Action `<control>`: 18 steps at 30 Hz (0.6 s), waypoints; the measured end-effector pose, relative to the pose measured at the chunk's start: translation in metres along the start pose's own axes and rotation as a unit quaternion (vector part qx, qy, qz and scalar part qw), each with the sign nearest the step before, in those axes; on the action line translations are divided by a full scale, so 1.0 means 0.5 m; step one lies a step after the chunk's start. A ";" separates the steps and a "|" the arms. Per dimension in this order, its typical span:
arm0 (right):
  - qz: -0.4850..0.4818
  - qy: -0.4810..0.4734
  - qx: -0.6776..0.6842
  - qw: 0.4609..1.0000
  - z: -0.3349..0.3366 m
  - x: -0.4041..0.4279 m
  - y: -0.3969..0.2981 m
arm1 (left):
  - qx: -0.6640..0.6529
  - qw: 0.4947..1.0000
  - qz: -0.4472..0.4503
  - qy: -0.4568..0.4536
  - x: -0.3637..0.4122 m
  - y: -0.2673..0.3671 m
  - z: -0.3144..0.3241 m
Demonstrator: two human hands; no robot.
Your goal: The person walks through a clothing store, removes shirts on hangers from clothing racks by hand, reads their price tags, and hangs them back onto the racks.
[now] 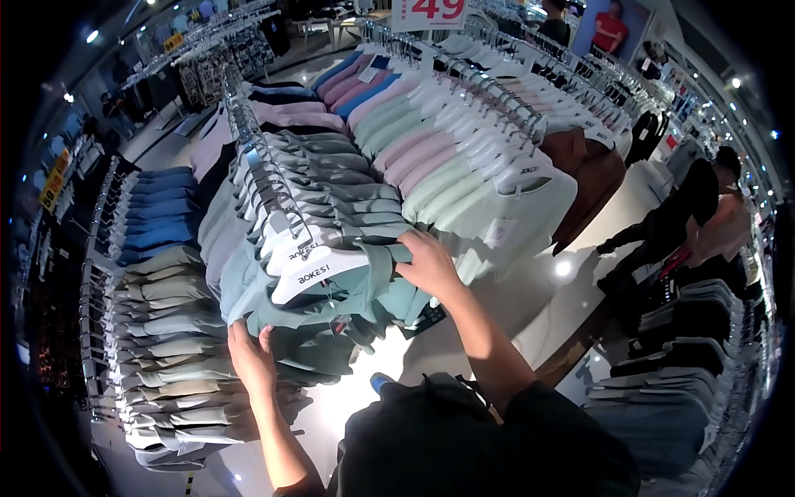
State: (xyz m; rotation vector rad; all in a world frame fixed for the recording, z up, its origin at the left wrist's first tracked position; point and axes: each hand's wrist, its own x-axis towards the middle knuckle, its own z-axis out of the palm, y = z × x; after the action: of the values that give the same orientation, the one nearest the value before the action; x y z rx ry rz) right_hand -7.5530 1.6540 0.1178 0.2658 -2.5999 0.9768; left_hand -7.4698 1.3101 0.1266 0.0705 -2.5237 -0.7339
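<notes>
A muted green collared shirt hangs on a white hanger at the near end of a metal rail. The hanger bears dark writing. My left hand pinches the shirt at its left shoulder as I see it, thumb and fingers on the cloth. On the other side, my right hand grips the opposite shoulder near the hanger's end. A small tag dangles below the open collar. Close behind, several grey-green shirts hang packed along the same rail.
To the right hang pale tops and a brown garment. At left a lower rack holds blue and beige clothes. Another rack of dark and grey garments stands at right, with a person beside it. A price sign rises at the back.
</notes>
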 end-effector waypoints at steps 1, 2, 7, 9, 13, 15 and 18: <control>-0.007 0.001 0.011 1.000 -0.002 -0.003 0.002 | 0.010 1.000 -0.010 -0.005 -0.003 0.001 0.000; -0.018 0.006 0.015 1.000 -0.003 -0.005 0.006 | 0.015 1.000 -0.018 -0.005 -0.007 0.003 0.001; -0.057 0.041 0.014 0.997 -0.021 -0.040 0.033 | 0.016 1.000 -0.021 -0.004 -0.016 0.010 0.003; -0.049 0.034 0.020 0.998 -0.042 -0.076 0.055 | 0.032 0.999 -0.023 -0.020 -0.016 0.014 0.003; 0.041 0.002 0.000 0.999 -0.097 -0.173 0.121 | 0.028 0.999 -0.031 -0.033 -0.034 0.021 0.012; 0.045 -0.033 -0.019 0.998 -0.127 -0.218 0.164 | 0.029 0.999 -0.034 0.023 -0.066 0.015 0.025; 0.073 -0.012 0.004 0.997 -0.180 -0.250 0.224 | 0.023 0.997 -0.029 0.066 -0.149 -0.025 0.050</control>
State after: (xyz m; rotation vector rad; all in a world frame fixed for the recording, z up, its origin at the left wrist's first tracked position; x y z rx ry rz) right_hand -7.4478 1.8038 0.0654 0.0904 -2.6689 1.0399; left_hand -7.4183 1.3256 0.0682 0.2022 -2.4222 -0.6708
